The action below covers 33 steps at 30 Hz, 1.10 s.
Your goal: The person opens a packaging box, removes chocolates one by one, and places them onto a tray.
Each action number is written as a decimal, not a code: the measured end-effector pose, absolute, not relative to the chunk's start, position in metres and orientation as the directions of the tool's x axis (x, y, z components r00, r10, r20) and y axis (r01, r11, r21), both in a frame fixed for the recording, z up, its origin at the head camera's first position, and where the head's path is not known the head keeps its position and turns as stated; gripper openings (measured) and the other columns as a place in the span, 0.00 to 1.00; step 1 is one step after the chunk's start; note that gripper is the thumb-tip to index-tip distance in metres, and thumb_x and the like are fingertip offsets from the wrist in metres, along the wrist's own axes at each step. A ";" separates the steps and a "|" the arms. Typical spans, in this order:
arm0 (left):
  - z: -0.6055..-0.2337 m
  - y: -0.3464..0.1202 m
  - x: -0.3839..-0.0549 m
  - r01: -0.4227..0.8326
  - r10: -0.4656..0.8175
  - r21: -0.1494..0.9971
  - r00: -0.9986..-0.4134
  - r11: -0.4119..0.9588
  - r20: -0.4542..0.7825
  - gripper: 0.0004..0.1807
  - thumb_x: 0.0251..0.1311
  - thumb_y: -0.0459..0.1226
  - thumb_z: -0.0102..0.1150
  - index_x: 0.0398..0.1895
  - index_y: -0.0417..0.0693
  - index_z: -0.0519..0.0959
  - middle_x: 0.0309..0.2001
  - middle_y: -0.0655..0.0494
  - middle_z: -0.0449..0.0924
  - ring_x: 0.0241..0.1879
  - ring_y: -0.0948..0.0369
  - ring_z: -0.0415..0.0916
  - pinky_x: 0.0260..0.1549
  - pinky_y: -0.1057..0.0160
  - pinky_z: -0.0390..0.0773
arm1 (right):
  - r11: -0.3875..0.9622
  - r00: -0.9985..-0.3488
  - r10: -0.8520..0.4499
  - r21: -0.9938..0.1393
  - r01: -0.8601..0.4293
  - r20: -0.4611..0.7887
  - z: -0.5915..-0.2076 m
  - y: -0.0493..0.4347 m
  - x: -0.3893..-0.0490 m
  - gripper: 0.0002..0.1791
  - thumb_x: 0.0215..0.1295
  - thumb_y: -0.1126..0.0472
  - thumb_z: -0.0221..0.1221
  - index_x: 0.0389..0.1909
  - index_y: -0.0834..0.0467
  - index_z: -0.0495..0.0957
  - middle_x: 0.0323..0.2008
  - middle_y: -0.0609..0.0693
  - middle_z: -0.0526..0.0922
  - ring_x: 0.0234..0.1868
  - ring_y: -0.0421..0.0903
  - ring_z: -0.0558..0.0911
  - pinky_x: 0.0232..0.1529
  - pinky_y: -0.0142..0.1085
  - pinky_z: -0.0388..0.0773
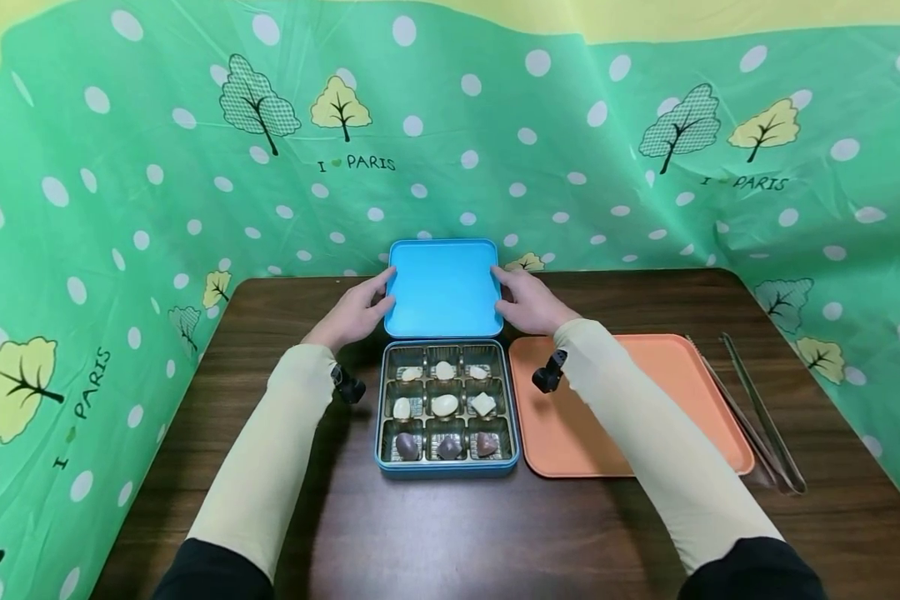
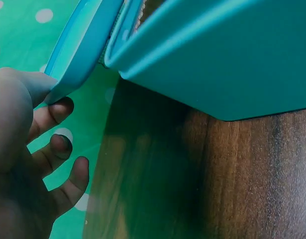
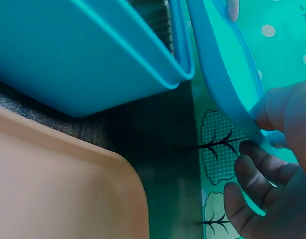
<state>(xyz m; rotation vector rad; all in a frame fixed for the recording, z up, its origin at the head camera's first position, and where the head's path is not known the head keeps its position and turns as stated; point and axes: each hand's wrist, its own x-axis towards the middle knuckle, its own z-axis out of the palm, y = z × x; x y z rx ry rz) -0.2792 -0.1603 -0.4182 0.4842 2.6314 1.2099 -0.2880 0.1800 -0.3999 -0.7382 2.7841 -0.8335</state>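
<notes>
A blue box stands on the table, its lid raised at the back with the inside facing me. By the lid's left edge, my left hand pinches the rim between thumb and fingers; the left wrist view shows the thumb on the inner side. My right hand grips the opposite edge in the same way, its other fingers spread below the lid. Inside the box, a divided insert holds white stones in the back and middle rows and purple stones in the front row.
An orange tray lies right of the box, under my right forearm. Long metal tongs rest at the tray's right side. Behind the wooden table hangs a green dotted cloth.
</notes>
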 end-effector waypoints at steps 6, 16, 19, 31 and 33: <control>-0.431 -0.161 -0.285 0.214 0.388 0.736 -0.919 0.643 -0.072 0.34 0.85 0.42 0.43 0.87 0.52 0.47 0.78 0.40 0.62 0.78 0.49 0.59 0.76 0.45 0.59 | 0.748 -0.862 -0.504 -0.521 -0.412 -0.041 -0.409 0.177 -0.294 0.36 0.78 0.65 0.50 0.82 0.68 0.50 0.64 0.71 0.73 0.46 0.59 0.73 0.48 0.50 0.69; -0.447 -0.160 -0.292 0.238 0.399 0.671 -0.912 0.702 -0.095 0.34 0.84 0.41 0.42 0.87 0.49 0.46 0.82 0.42 0.55 0.81 0.48 0.53 0.78 0.46 0.56 | 0.790 -0.864 -0.492 -0.473 -0.390 -0.108 -0.424 0.175 -0.299 0.36 0.78 0.62 0.49 0.82 0.66 0.52 0.37 0.59 0.73 0.34 0.54 0.69 0.34 0.43 0.66; -0.451 -0.160 -0.293 0.234 0.397 0.646 -0.911 0.727 -0.116 0.34 0.84 0.41 0.41 0.87 0.48 0.46 0.83 0.43 0.52 0.82 0.47 0.51 0.78 0.46 0.54 | 0.813 -0.868 -0.476 -0.447 -0.373 -0.140 -0.427 0.172 -0.299 0.37 0.78 0.60 0.49 0.83 0.64 0.52 0.47 0.62 0.75 0.38 0.54 0.69 0.33 0.43 0.66; -0.456 -0.156 -0.291 0.233 0.371 0.495 -0.907 0.837 -0.200 0.34 0.85 0.43 0.40 0.87 0.47 0.45 0.84 0.44 0.49 0.82 0.45 0.51 0.76 0.37 0.55 | 0.874 -0.875 -0.424 -0.358 -0.328 -0.233 -0.440 0.169 -0.304 0.37 0.79 0.55 0.49 0.85 0.55 0.53 0.61 0.64 0.74 0.44 0.55 0.71 0.33 0.45 0.66; -0.455 -0.155 -0.292 0.232 0.366 0.480 -0.908 0.846 -0.207 0.34 0.85 0.43 0.40 0.87 0.46 0.45 0.84 0.44 0.49 0.82 0.44 0.51 0.75 0.35 0.55 | 0.879 -0.877 -0.419 -0.346 -0.328 -0.235 -0.441 0.168 -0.305 0.37 0.79 0.54 0.49 0.85 0.55 0.53 0.61 0.64 0.74 0.44 0.55 0.71 0.33 0.45 0.66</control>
